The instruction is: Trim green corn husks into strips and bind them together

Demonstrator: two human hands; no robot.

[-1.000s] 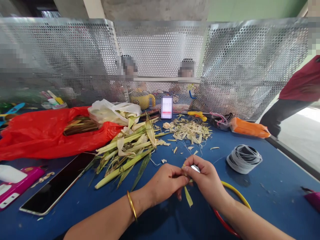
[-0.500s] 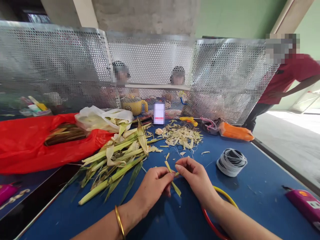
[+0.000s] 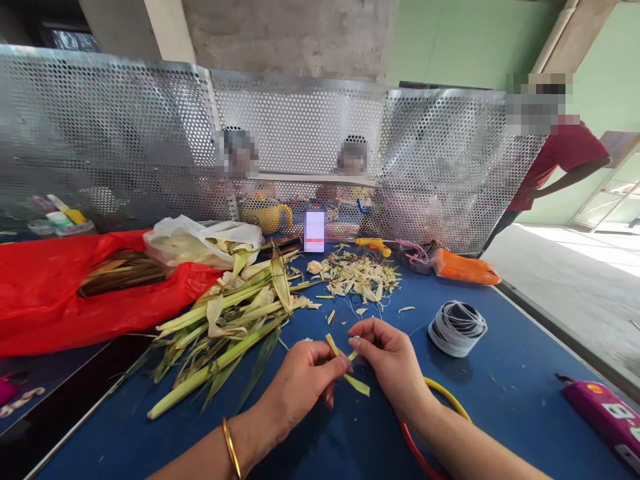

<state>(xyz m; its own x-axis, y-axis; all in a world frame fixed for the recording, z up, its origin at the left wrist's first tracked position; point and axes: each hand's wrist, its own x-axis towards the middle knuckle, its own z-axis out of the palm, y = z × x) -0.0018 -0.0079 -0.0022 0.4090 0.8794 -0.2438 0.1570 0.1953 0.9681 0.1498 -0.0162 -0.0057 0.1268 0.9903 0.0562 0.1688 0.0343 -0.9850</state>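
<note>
Both hands meet over the blue table, just in front of me. My left hand, with a gold bangle on the wrist, pinches a narrow yellow-green leaf strip. My right hand pinches the same strip from the other side. The strip's ends stick out above and below the fingers. A pile of long green leaf stalks lies to the left of my hands. A heap of pale trimmed scraps lies behind them.
A red plastic bag and a white bag sit at the left. A coil of white cord, a yellow-red hoop, an orange pouch and a magenta tool lie at the right. A perforated metal screen backs the table; people sit behind it, one stands right.
The camera has turned right and up, so the phone and pink case at the left have left the view. My hands still pinch the strip, whose lower end now points more to the right.
</note>
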